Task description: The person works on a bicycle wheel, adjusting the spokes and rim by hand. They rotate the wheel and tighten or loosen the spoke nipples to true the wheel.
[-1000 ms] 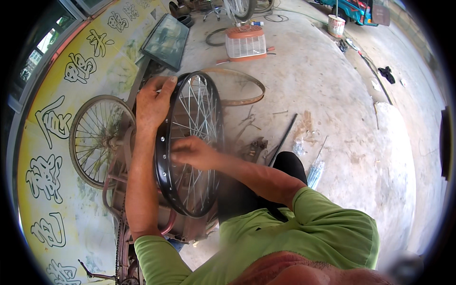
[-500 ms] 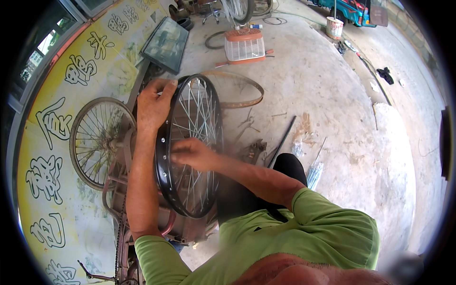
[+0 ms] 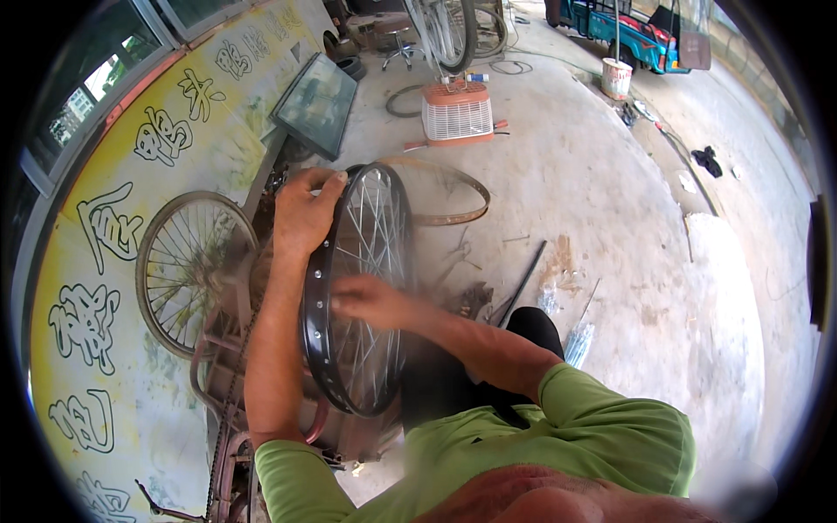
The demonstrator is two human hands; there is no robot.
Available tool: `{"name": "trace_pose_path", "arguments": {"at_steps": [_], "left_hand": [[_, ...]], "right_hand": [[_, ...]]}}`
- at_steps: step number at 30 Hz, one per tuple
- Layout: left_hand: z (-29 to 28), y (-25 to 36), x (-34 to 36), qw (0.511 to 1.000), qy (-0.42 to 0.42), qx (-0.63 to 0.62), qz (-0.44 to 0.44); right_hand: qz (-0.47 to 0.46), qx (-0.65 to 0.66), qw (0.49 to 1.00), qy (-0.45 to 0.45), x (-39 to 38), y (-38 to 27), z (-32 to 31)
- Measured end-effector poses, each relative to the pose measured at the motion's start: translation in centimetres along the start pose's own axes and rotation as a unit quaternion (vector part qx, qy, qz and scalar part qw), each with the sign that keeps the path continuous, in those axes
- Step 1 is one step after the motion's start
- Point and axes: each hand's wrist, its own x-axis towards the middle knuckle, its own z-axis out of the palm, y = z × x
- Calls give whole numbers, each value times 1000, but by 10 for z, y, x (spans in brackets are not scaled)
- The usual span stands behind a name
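Black wheel (image 3: 316,298), top in clasp of left grip (image 3: 307,213), right grip (image 3: 370,302) beside spokes (image 3: 373,218), closure unclear.

A light green short-sleeved T-shirt (image 3: 523,453) spreads across the lower middle of the frame, with a small dark mark on its front. The left sleeve (image 3: 301,475), at lower left, is loose; the right sleeve (image 3: 615,414), at lower right, creases into soft folds. Black trousers (image 3: 534,331) show right of centre. The left hand (image 3: 307,213) and right hand (image 3: 370,302) are bare.
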Motion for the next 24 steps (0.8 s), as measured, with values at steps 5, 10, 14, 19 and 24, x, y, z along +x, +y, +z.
{"name": "trace_pose_path", "arguments": {"at_steps": [5,10,14,19,24], "left_hand": [[-1,3,0,1000,-7,7,-15],[-2,2,1,1000,-11,19,-1],[0,1,5,1000,-8,14,-27],[-11,2,0,997,-22,-48,-60],[-28,6,-65,994,-42,-92,-49]], "right_hand": [[-30,-44,998,29,0,11,0],[-12,-34,996,81,-2,19,11],[-62,-26,994,82,4,17,8],[-37,-69,995,64,1,7,6],[-42,-107,991,66,-1,-1,3]]}}
